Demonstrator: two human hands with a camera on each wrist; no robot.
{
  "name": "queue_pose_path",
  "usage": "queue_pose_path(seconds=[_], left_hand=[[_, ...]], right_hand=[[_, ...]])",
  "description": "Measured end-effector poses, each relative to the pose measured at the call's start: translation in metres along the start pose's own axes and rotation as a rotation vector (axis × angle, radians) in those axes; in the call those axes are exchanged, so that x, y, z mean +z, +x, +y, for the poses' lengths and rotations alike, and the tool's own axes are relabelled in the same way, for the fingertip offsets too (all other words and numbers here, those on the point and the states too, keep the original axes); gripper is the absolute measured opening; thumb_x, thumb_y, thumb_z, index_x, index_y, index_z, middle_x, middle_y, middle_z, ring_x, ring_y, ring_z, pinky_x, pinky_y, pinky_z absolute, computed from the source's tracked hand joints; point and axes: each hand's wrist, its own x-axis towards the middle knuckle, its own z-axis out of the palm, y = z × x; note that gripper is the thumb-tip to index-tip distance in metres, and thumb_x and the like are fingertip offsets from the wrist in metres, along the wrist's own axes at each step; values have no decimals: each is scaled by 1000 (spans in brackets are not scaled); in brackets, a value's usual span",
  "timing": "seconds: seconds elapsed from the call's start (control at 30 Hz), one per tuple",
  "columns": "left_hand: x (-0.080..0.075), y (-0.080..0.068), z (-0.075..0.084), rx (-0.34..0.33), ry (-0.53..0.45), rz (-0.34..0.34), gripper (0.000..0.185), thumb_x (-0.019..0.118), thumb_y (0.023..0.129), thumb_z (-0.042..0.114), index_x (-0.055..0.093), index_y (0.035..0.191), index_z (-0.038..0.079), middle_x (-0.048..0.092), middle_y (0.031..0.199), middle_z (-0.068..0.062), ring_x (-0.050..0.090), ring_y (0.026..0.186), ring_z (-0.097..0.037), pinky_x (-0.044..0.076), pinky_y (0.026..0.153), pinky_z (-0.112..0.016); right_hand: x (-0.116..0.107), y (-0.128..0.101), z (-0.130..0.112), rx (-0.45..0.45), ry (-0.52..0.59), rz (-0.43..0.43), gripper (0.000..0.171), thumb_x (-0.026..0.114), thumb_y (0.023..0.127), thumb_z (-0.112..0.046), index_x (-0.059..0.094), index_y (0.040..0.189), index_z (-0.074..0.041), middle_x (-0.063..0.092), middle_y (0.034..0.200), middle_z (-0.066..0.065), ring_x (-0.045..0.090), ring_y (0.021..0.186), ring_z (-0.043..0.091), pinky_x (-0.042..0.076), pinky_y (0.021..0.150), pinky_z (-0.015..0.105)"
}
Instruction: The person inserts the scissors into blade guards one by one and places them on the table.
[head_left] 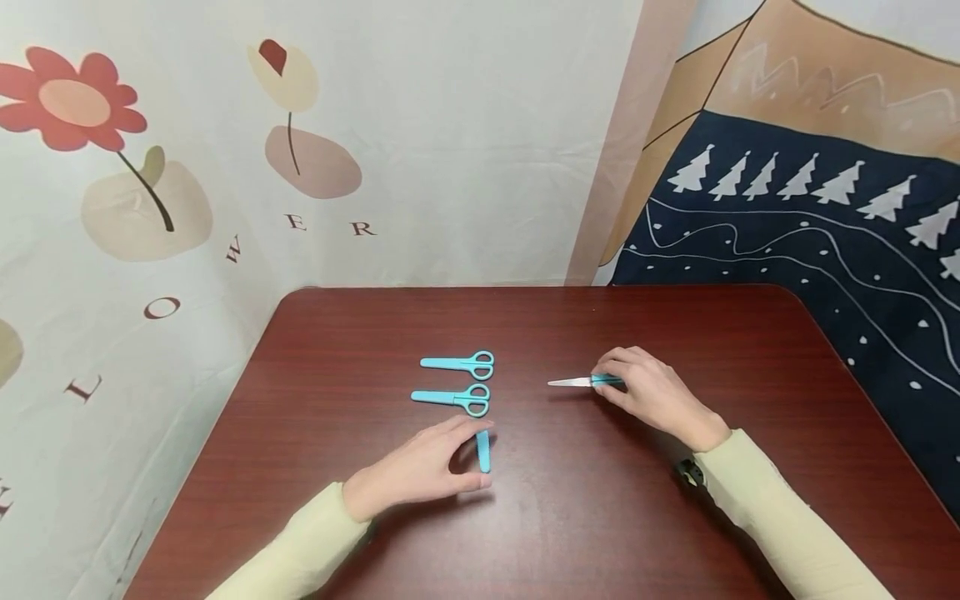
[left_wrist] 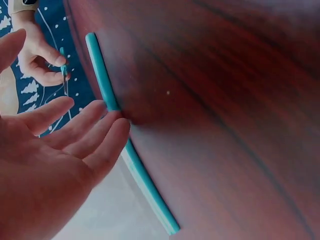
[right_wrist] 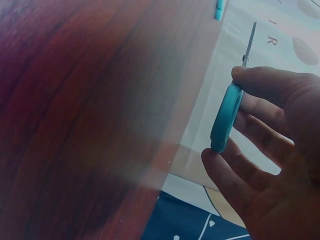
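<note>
My right hand (head_left: 648,387) pinches a pair of scissors by its turquoise handles (right_wrist: 226,120). The bare metal blades (head_left: 570,382) point left, just above the table. A loose turquoise blade cover (head_left: 483,452) lies on the table between the spread thumb and fingers of my left hand (head_left: 420,467). In the left wrist view, that hand's fingers (left_wrist: 107,135) are extended and hold nothing; whether one touches the cover is hard to see. Just beyond it lie two turquoise scissors, the farther pair (head_left: 457,364) and the nearer pair (head_left: 450,399), both with covered blades and handles to the right.
The reddish-brown wooden table (head_left: 585,525) has rounded far corners. A pale printed cloth (head_left: 465,150) hangs behind it and to the left. A dark blue cloth with white trees (head_left: 795,217) hangs on the right.
</note>
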Motion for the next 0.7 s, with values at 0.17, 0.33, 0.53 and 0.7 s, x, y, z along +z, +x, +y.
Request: queue_pose_path(seconds=[0.17,0.33,0.53,0.7], left_hand=[[3,10,-1,17,-44,-51,70,73,93,50,53,150,15,56,146,-2,54,133,-21,45,109,-43],[8,18,-3,56,-63,-37,68,78,92,40,53,150,13,59,142,-1,57,129,-20,46,108,-40],[13,25,-6,83,-13,20,63,84,88,31,60,141,7,63,130,-3,62,115,-18,51,100,-38],[15,29,-10,82,-19,32,55,87,85,27,66,132,6,64,119,-4,63,103,-18,53,92,-36]], right_hand=[[2,-4,1,3,1,7,16,84,89,-16,78,104,-12,69,110,3,61,104,25,56,85,46],[2,-7,2,9,-5,18,17,85,88,-15,79,103,-11,69,109,3,61,103,25,56,85,46],[-1,-11,2,30,-4,6,20,84,89,-17,78,107,-11,69,112,4,61,105,25,56,88,46],[-3,-13,2,33,-8,14,19,85,88,-16,79,105,-11,69,111,4,61,105,26,57,87,46]])
